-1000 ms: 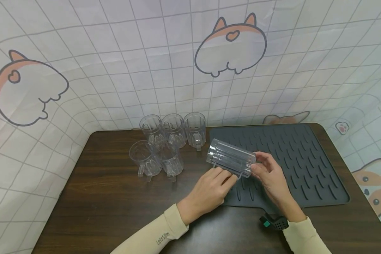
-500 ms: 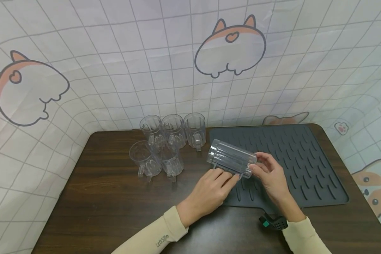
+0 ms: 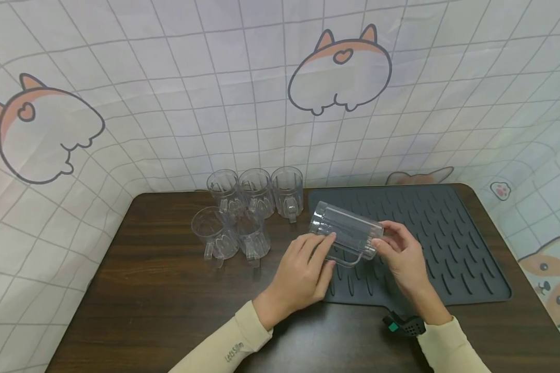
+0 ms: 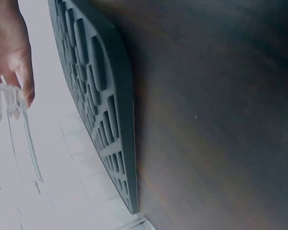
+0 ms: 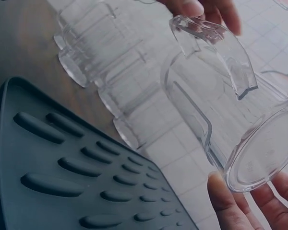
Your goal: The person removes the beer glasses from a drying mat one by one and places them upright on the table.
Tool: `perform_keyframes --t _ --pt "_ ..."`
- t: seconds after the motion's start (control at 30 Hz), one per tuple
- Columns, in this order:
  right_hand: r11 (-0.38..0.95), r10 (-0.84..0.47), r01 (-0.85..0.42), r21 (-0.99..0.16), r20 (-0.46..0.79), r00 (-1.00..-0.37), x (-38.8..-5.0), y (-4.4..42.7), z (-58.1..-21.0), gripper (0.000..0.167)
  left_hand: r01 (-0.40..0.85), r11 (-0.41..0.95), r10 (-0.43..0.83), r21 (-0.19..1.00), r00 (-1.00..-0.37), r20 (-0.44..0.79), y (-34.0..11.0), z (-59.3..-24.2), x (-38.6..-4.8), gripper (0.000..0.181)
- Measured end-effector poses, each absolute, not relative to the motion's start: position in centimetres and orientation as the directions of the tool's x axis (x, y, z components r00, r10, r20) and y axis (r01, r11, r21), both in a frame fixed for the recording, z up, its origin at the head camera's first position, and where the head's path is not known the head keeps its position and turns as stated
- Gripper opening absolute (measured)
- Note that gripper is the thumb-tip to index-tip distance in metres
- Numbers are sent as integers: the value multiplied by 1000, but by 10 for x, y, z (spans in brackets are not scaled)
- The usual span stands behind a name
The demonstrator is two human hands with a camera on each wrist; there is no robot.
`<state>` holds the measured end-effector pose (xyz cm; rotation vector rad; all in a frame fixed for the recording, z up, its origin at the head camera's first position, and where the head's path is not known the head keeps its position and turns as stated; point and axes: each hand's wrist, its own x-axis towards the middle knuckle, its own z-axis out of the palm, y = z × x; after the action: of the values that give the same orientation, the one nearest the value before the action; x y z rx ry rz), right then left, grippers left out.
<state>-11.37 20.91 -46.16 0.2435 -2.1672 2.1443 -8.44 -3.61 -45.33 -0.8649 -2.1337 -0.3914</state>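
A clear mug [image 3: 345, 228] is held on its side above the dark mat, mouth to the left, handle towards me. My right hand [image 3: 403, 259] grips its base between thumb and fingers; the right wrist view shows fingertips [image 5: 223, 199] around the bottom rim. My left hand [image 3: 298, 269] is beside the handle, fingers fairly straight and reaching towards the mouth end. In the right wrist view, left fingers [image 5: 225, 14] show just behind the handle [image 5: 225, 57]; whether they touch the mug is hard to tell. The left wrist view catches my right hand [image 4: 12, 48] and a pale part of the mug.
Several clear mugs [image 3: 254, 235] stand upright close together at the back left of the brown wooden table [image 3: 158, 290]. A dark grey ridged mat [image 3: 448, 248] covers the right side. A patterned white cloth [image 3: 214, 103] hangs behind the table.
My left fingers have come off the handle and straightened, and that hand has shifted slightly left. The mug has moved a little right, still in my right hand.
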Motion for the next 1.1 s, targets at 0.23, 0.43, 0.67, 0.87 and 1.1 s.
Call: perform_keyframes --t 0.23,0.43,0.67,0.87,1.1 --pt "-47 -21 -194 -980 195 -981 -117 213 -456 38 682 681 293 264 -586 756 -41 -453 -90 40" --pt "-116 -3 -214 -970 216 -976 -119 216 -451 40 611 539 176 580 -755 632 -36 -453 -91 30" --pt "-171 19 -238 -956 239 -971 -120 219 -446 40 410 334 64 848 -908 414 -26 -450 -96 27" --pt "-191 31 -243 -951 241 -970 -120 217 -446 41 215 104 15 971 -976 215 -18 -449 -100 29" --pt "-230 45 -239 -943 235 -971 -120 212 -447 41 55 -426 77 903 -992 97 -8 -459 -107 29"
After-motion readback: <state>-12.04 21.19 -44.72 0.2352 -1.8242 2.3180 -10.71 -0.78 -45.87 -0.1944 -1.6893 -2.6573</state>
